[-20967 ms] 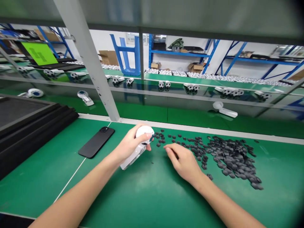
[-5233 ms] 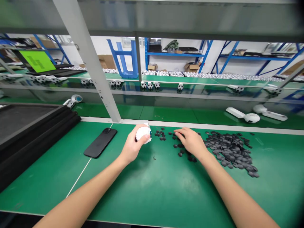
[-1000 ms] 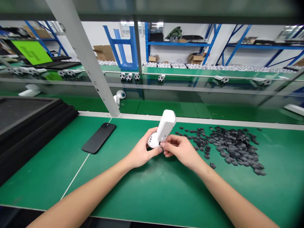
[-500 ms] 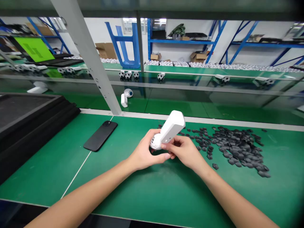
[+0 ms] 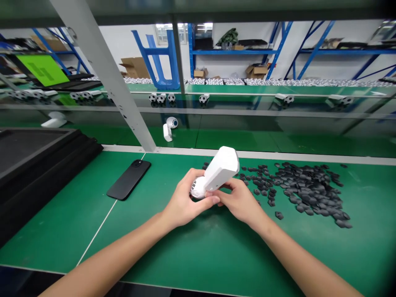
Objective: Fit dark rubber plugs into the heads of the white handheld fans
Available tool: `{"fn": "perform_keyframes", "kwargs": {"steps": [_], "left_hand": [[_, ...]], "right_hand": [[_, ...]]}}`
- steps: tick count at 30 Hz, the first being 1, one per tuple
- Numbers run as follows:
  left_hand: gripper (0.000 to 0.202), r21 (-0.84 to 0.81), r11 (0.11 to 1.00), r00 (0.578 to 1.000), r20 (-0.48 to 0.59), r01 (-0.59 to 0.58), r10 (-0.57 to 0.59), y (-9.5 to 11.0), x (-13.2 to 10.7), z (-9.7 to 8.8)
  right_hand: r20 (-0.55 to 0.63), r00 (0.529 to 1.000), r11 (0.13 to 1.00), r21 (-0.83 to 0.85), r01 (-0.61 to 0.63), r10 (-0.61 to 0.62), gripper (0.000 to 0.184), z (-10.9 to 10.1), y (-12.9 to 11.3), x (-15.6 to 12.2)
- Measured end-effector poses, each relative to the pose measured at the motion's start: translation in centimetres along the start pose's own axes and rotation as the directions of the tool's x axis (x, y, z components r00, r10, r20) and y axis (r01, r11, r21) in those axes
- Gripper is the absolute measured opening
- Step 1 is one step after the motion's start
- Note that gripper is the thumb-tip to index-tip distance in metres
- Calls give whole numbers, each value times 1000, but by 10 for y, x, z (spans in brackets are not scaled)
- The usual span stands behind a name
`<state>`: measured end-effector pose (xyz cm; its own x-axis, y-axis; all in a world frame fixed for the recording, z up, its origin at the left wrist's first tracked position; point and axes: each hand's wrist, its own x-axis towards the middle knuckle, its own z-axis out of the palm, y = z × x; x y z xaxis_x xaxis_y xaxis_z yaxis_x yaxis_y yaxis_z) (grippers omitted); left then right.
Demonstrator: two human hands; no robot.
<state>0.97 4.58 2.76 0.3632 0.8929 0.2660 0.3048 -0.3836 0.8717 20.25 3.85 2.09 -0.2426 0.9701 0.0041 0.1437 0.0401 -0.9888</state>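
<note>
Above the green bench, both hands hold a white plastic housing (image 5: 222, 167), made of a blocky section joined to a rounded end. My left hand (image 5: 185, 201) wraps the rounded end, its thumb stretched along the near side toward the right fingers. Pinched against the underside near the joint is my right hand (image 5: 239, 202). Its fingertips are partly covered by the housing, so I cannot tell if a small part sits between them. Right of the hands lies a spread pile of small black pentagon-like pieces (image 5: 312, 189).
A black phone (image 5: 129, 180) lies at left, near a large black tray (image 5: 46, 161). A grey upright post (image 5: 117, 90) rises at the bench's back edge. Beyond it, a green conveyor (image 5: 235, 134) carries white parts (image 5: 167, 132). Football-patterned units (image 5: 161, 98) line the far side.
The housing and both hands have shifted slightly left and down in view. My left thumb has come closer to the right fingertips. White parts on the conveyor have moved right relative to the post.
</note>
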Motion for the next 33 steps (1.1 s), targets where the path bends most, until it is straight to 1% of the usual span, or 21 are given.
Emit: {"fn": "perform_keyframes", "kwargs": {"steps": [4,6,9,12,14,15,17,18,20,22,24,26,28,30,32,33], "left_hand": [[44,22,1000,1000,-6,7,-7,1,0,0],[47,-32,999,999,10,43,-43,-1,2,1],[51,-183,980,996,35,83,-78,-8,10,0],[44,-274,956,991,-48,107,-125,-13,26,-5],[40,-280,948,977,-101,153,-187,-15,43,-12],[39,-271,947,971,-117,173,-211,-16,54,-15],[38,-225,954,962,-141,197,-232,-18,81,-21],[36,-201,957,961,-139,209,-239,-20,97,-22],[37,-145,958,957,-117,248,-266,-26,132,-24],[40,-70,951,947,-101,300,-306,-33,167,-22],[41,29,937,934,-98,347,-343,-41,198,-19],[38,150,914,924,-119,378,-363,-48,222,-16],[36,259,884,920,-159,388,-358,-55,239,-17],[37,333,858,918,-212,391,-335,-62,249,-22],[41,369,834,905,-281,410,-321,-67,253,-33],[43,373,820,890,-318,434,-326,-70,254,-41]], "right_hand": [[-15,997,997,-27,78,-79,13,0,4,1],[-26,994,994,-35,105,-106,17,2,5,2],[-45,985,981,-107,162,-168,27,-1,1,4],[-43,972,962,-161,220,-229,39,-16,-5,7],[-92,962,952,-195,237,-258,45,-32,-6,9],[-134,954,942,-242,232,-270,45,-41,-5,11],[-190,937,891,-409,196,-294,42,-57,1,15],[-184,935,843,-510,174,-304,39,-63,5,16],[-114,947,715,-684,145,-301,32,-73,11,19],[-43,964,605,-786,130,-264,27,-78,14,20],[-16,973,539,-835,112,-228,26,-80,15,20],[7,978,503,-857,114,-209,25,-81,13,19],[66,979,490,-858,154,-192,22,-80,11,18],[116,978,483,-855,188,-175,18,-78,10,17],[136,978,478,-856,197,-160,14,-76,10,16],[138,978,477,-857,197,-155,12,-75,10,16]]}}
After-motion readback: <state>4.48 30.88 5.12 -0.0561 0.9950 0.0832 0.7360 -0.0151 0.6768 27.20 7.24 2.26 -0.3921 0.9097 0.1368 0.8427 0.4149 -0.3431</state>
